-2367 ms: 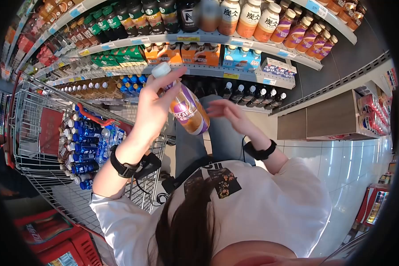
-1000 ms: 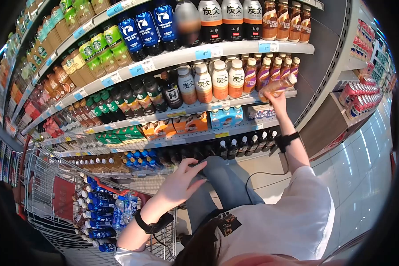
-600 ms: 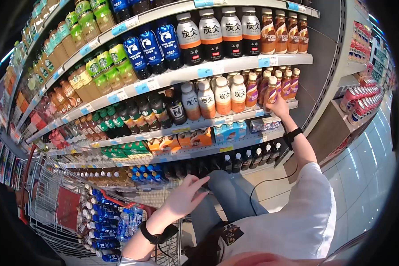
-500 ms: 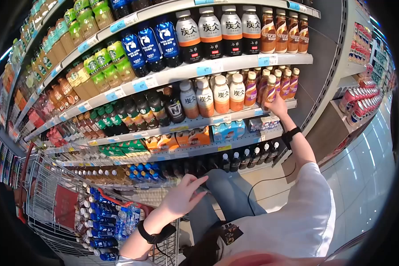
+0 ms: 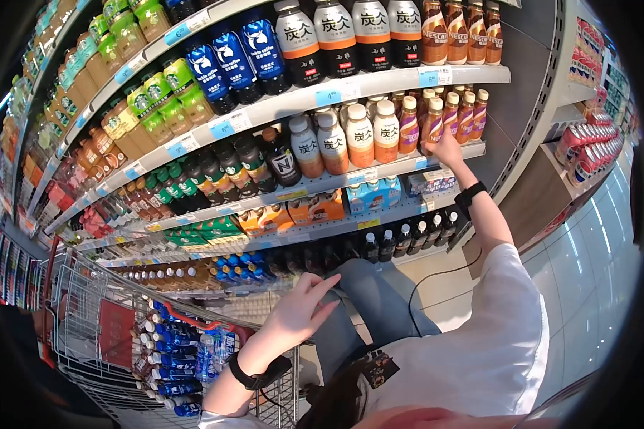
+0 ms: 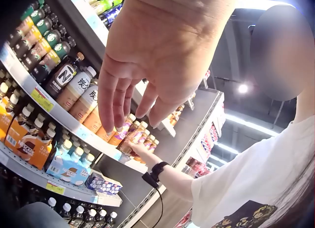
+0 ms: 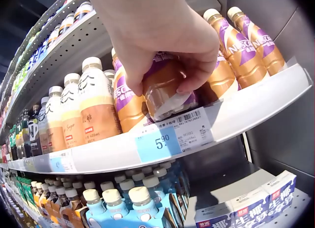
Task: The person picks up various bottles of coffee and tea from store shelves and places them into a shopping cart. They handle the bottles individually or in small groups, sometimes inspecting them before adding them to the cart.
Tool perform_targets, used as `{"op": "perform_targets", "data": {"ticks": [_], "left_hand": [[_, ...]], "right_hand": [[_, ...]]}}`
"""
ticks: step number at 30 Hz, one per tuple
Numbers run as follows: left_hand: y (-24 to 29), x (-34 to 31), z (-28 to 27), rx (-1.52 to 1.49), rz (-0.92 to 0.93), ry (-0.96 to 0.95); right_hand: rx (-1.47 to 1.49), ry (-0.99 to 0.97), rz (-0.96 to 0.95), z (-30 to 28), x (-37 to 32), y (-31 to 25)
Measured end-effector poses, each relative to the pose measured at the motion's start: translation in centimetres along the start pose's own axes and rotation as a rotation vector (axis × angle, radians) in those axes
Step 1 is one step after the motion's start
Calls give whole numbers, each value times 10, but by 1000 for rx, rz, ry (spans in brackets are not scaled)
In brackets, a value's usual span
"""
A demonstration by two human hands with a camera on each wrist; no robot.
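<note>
My right hand (image 5: pixel 447 149) grips a purple-labelled Nescafe coffee bottle (image 7: pixel 165 90) low on its body, at the front edge of the shelf's right end. In the right wrist view the bottle's base overlaps the shelf lip just above a 5.90 price tag (image 7: pixel 158 143). Matching coffee bottles (image 7: pixel 241 53) stand on both sides of it. My left hand (image 5: pixel 297 311) hangs in the air beside my knee, its fingers loosely extended and holding nothing. The left wrist view shows its palm and fingers from close by.
White-capped coffee bottles (image 5: pixel 358 143) stand left of the held one. Boxed multipacks (image 5: pixel 374 196) fill the lower shelf. A shopping cart (image 5: pixel 86 322) with blue-labelled bottles (image 5: pixel 175 357) stands at my left. A shelf upright (image 5: pixel 529 121) bounds the right side; a cable (image 5: pixel 426 282) trails from my right wrist.
The coffee bottle went from my left hand over my lap to my right hand at the shelf, where it turned from tilted to upright. My left hand has let go and lowered.
</note>
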State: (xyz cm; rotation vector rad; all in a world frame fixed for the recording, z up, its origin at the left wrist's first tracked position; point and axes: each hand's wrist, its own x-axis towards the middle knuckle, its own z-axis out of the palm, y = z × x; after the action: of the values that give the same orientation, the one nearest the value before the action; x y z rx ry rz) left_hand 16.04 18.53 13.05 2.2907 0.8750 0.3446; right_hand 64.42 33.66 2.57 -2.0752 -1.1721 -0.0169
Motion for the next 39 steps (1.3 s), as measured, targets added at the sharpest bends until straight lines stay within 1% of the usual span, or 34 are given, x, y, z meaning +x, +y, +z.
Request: {"op": "perform_targets", "data": {"ticks": [1, 4, 5, 8, 9, 12, 13, 16, 18, 20, 21, 23, 24, 25, 32, 33, 36, 39], "left_hand": [[-1, 0, 0, -4, 6, 6], [-3, -1, 2, -9, 19, 13], [-2, -1, 2, -4, 19, 17], [-1, 1, 1, -19, 11, 21], [0, 1, 0, -27, 6, 20], [4, 1, -1, -5, 7, 19], [5, 1, -1, 3, 13, 20], [4, 3, 0, 24, 41, 31], [3, 3, 0, 43, 64, 41], [5, 2, -1, 41, 38, 29], [6, 2, -2, 41, 25, 25], [2, 3, -1, 63, 55, 32], [1, 2, 0, 74, 70, 35], [1, 1, 0, 68, 60, 30], [3, 2, -1, 50, 58, 24], [3, 2, -1, 50, 64, 27], [1, 4, -1, 67, 67, 7], [2, 3, -2, 85, 60, 5]], "right_hand": [[35, -3, -28, 3, 4, 6], [32, -7, -13, 6, 8, 10], [13, -62, 20, 3, 9, 6], [-42, -58, 23, 0, 7, 2], [-47, -2, 17, 2, 4, 1], [73, 182, -32, 6, -13, -4], [138, 281, -106, 8, -19, -4], [81, 358, -116, 25, -23, 10], [89, 316, -10, 25, -30, 4], [103, 288, 66, 25, -35, -1], [82, 281, 41, 28, -36, 2], [112, 322, 9, 54, -40, 23], [126, 342, -6, 59, -48, 21], [145, 316, 43, 62, -55, 21], [127, 445, -25, 64, -57, 22], [124, 443, -4, 62, -53, 21], [84, 311, 99, 41, -53, 5], [52, 249, 120, 41, -41, 16]]}}
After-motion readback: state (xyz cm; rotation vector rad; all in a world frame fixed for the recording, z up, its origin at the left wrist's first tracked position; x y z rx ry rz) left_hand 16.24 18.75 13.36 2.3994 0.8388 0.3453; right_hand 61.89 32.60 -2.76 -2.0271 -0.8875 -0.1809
